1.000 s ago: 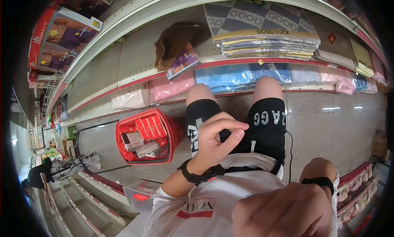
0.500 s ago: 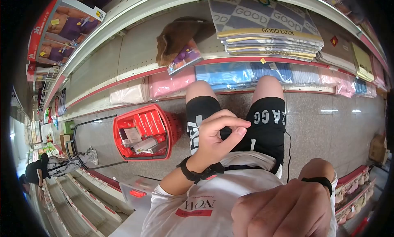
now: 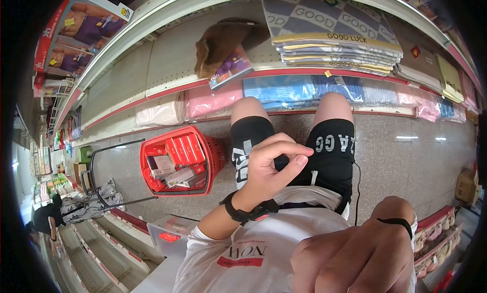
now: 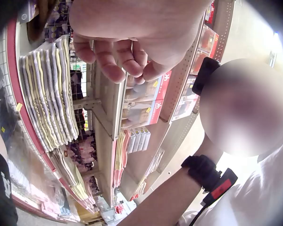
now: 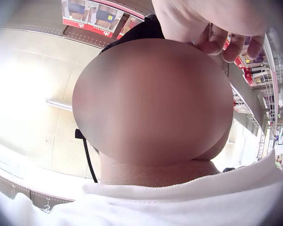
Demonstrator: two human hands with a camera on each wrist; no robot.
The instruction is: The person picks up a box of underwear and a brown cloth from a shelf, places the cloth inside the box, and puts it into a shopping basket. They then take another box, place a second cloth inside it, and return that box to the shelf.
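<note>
Head view: the left hand is raised in front of the torso, above the black shorts. Its grip is closed: the fingers are curled and the thumb tip meets the index fingertip. No object shows between them. The left wrist view confirms curled fingers with nothing visible inside.

The right hand sits very close to the lens and is cut off by the lower frame edge. Its knuckles are bent, but the palm side is hidden. The right wrist view shows only blurred fingertips at the top edge, so whether this grip holds anything cannot be told.

The red basket stands on the floor at the person's left, well apart from both hands. It contains red boxes; their print is too small to read. A stack of folded mats lies on the shelf ahead.
</note>
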